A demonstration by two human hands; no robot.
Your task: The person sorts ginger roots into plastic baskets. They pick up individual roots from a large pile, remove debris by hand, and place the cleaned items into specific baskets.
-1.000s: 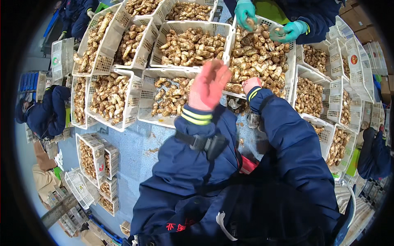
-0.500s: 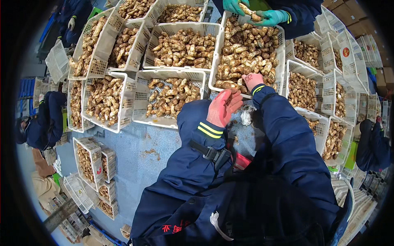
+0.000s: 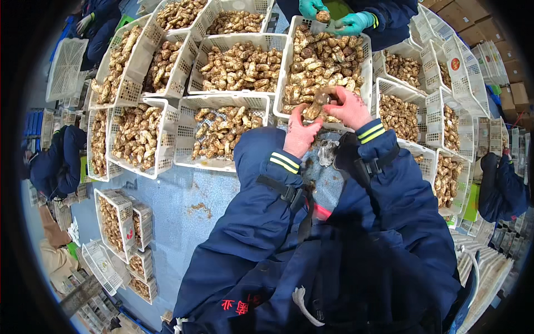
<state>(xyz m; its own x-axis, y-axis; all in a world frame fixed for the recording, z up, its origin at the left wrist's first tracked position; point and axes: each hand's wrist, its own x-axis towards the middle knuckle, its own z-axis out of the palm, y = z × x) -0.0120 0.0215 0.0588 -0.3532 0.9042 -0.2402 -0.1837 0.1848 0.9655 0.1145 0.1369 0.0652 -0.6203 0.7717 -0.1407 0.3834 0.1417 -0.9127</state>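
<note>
Above the near edge of a white plastic crate [image 3: 285,83] full of brown-and-cream mushrooms, a stout mushroom [image 3: 316,107] with a brown cap is held between my two hands. My right hand [image 3: 350,109], in a pink glove, pinches its upper right side. From the lower left, the fingers of my left hand [image 3: 301,134], also pink-gloved, close on its lower end. Directly beyond, a co-worker's teal-gloved hands [image 3: 356,23] are over the far end of the same crate, with a mushroom [image 3: 322,16] at the left one.
A partly filled crate of mushrooms [image 3: 207,162] stands just left, with several fuller crates behind and beside it. More mushroom crates [image 3: 400,111] line the right. Smaller crates [image 3: 115,222] sit on the blue floor [image 3: 183,239] at lower left. Other people work at both sides.
My right hand has lifted out of the crate with a mushroom. My left hand, open before, has closed on it too. The co-worker's hands have moved apart.
</note>
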